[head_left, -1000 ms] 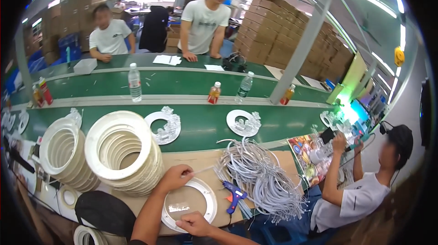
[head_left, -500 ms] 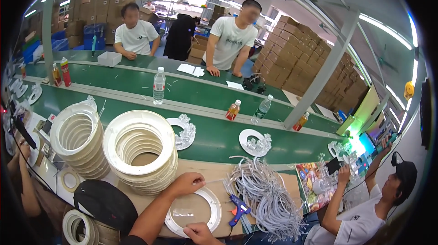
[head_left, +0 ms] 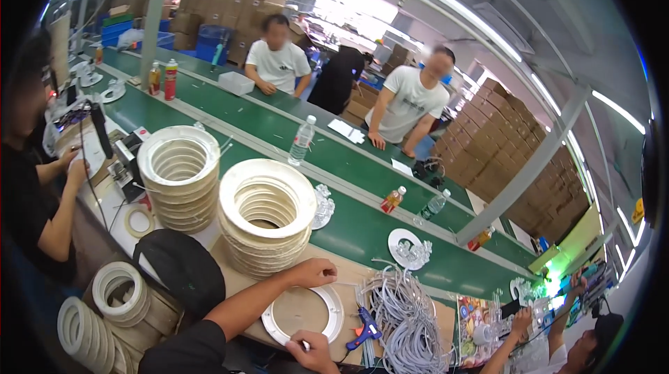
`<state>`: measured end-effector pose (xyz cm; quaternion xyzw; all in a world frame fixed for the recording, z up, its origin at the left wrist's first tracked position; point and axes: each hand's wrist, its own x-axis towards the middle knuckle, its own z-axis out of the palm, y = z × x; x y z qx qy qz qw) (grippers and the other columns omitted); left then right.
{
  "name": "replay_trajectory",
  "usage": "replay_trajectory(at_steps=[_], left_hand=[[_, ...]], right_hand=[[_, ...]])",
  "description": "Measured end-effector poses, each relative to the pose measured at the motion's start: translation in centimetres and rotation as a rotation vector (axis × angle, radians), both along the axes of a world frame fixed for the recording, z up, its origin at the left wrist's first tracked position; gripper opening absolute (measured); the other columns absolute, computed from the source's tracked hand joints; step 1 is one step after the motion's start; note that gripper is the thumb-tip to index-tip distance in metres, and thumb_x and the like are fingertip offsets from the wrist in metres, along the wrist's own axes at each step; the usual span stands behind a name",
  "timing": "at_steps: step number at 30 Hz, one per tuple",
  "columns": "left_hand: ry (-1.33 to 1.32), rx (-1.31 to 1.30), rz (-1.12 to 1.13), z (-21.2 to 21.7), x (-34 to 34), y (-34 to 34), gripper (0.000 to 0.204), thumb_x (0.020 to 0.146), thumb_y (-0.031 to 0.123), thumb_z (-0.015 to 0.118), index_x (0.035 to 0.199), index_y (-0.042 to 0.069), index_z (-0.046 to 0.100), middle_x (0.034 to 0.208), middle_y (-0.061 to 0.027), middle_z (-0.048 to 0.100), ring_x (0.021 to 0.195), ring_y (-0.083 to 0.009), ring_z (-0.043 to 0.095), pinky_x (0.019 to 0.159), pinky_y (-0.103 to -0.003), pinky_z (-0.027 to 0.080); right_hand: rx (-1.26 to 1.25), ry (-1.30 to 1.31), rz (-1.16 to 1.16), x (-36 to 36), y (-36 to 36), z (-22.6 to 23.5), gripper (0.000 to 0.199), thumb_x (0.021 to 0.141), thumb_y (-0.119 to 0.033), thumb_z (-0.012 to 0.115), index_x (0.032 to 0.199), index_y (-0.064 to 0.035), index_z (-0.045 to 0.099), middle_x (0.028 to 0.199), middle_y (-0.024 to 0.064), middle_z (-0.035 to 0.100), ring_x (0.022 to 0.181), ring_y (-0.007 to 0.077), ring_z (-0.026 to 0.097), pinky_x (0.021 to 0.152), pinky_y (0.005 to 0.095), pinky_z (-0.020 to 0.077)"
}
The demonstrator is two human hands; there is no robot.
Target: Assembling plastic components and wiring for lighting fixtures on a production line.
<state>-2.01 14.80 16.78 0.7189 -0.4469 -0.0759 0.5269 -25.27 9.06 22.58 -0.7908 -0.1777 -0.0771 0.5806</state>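
A white ring-shaped plate point(head_left: 336, 313) lies flat on brown cardboard in front of me. My left hand point(head_left: 315, 273) is over its far edge, fingers curled together; what they pinch, if anything, cannot be made out. At the near edge of the ring my right hand point(head_left: 312, 352) is closed, with a small whitish bit showing at the fingers. Just right of the ring lies a blue glue gun point(head_left: 364, 332) with an orange trigger. Beside it is a large heap of grey-white cables point(head_left: 411, 322).
Two tall stacks of white rings, a nearer stack point(head_left: 268, 248) and a left stack point(head_left: 180, 196), stand beyond my left arm. A black bag point(head_left: 182, 271) lies left. A plate with clear parts point(head_left: 410, 250) and bottles stand along the green conveyor point(head_left: 355, 217). Co-workers sit on both sides.
The view has turned left, so the scene sits further right and tilts. My left hand no longer shows the thin strand it held out towards the cables. My right hand's fingers are more curled.
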Motion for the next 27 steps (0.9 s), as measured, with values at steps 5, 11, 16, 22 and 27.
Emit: replay_trajectory(at_steps=[5,11,16,22,27], left_hand=[[-0.064,-0.101,-0.003,4.8,-0.8,1.5,0.022,0.09,0.021,0.069,0.101,0.002,0.068,0.096,-0.0133,0.068,0.089,-0.0244,0.067,0.081,-0.036,0.053],[-0.155,-0.199,-0.094,17.4,-7.0,5.8,0.019,0.092,0.018,0.068,0.101,0.0,0.066,0.095,-0.0126,0.067,0.087,-0.023,0.066,0.081,-0.035,0.053],[-0.102,-0.296,-0.17,18.0,-13.3,7.9,0.017,0.093,0.015,0.068,0.1,0.0,0.065,0.093,-0.0111,0.067,0.087,-0.0216,0.065,0.08,-0.034,0.052],[0.032,-0.227,-0.132,12.7,-17.9,9.7,0.016,0.093,0.016,0.068,0.099,0.001,0.066,0.092,-0.0088,0.066,0.088,-0.0194,0.063,0.08,-0.033,0.051],[0.158,-0.152,-0.036,8.9,-18.6,12.9,0.014,0.093,0.012,0.068,0.102,0.001,0.067,0.098,-0.0097,0.068,0.094,-0.0198,0.065,0.086,-0.033,0.05]], right_hand=[[-0.193,-0.18,0.04,-3.4,-3.4,11.3,0.015,0.082,-0.013,0.078,0.078,-0.0024,0.069,0.066,0.007,0.063,0.054,0.0153,0.058,0.053,0.0272,0.0474],[-0.14,-0.906,-0.101,-7.1,-5.4,25.6,0.031,0.092,-0.029,0.066,0.083,0.0003,0.062,0.068,0.012,0.059,0.058,0.0225,0.055,0.053,0.0336,0.0448],[0.261,-0.889,0.311,-7.8,-3.0,33.2,0.035,0.1,-0.036,0.058,0.127,-0.0138,0.059,0.085,0.007,0.047,0.059,0.0201,0.047,0.048,0.0319,0.037],[0.622,-0.794,0.423,-11.2,-10.4,28.0,0.03,0.09,-0.027,0.065,0.116,-0.0133,0.062,0.081,0.0072,0.053,0.063,0.02,0.051,0.056,0.0338,0.0406],[0.807,-0.778,0.46,-9.6,-11.9,25.7,0.022,0.08,-0.018,0.069,0.097,-0.0097,0.057,0.082,0.0046,0.049,0.073,0.0148,0.05,0.065,0.0301,0.0386]])
